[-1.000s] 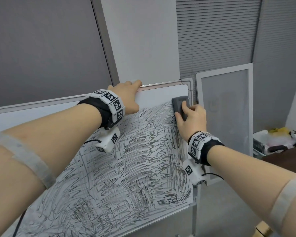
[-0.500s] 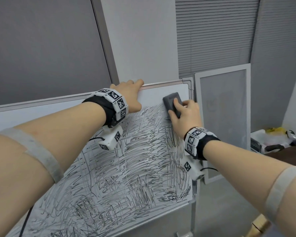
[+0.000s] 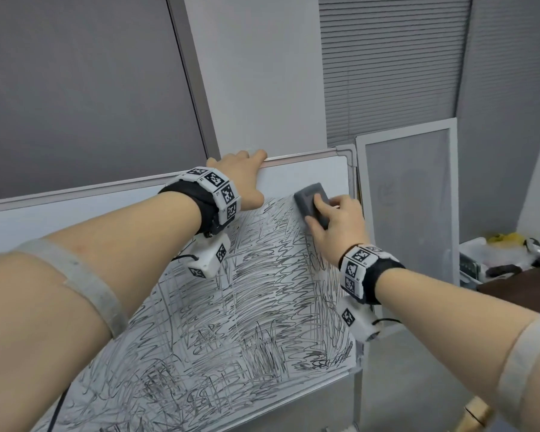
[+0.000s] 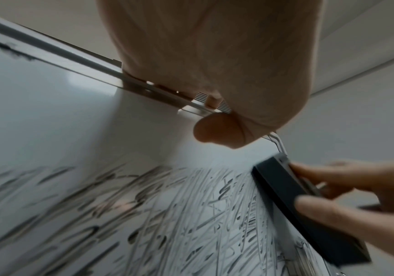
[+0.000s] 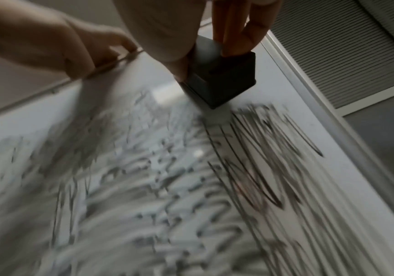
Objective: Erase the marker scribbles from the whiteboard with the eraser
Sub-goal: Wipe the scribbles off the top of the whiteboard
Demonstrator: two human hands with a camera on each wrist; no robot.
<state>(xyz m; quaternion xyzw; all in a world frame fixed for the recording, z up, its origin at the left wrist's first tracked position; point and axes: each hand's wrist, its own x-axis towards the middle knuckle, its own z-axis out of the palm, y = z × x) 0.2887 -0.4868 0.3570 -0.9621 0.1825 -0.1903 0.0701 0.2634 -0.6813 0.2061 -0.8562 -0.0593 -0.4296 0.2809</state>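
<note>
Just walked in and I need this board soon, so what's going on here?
A person is wiping marker scribbles off a whiteboard. The right hand grips a dark eraser and presses it on the board near the top right corner, at the upper edge of the scribbles. The left hand grips the board's top edge, apparently to steady it. Only a strip along the top is clean; nearly all the rest is covered in scribbles, so the job looks barely begun.

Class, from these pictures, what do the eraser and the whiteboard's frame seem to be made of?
Eraser: dark grey, matte block, probably plastic or dense foam; no shine.
Whiteboard frame: pale silvery strip with a dull sheen, likely aluminium, round a glossy white surface that reflects light.
</note>
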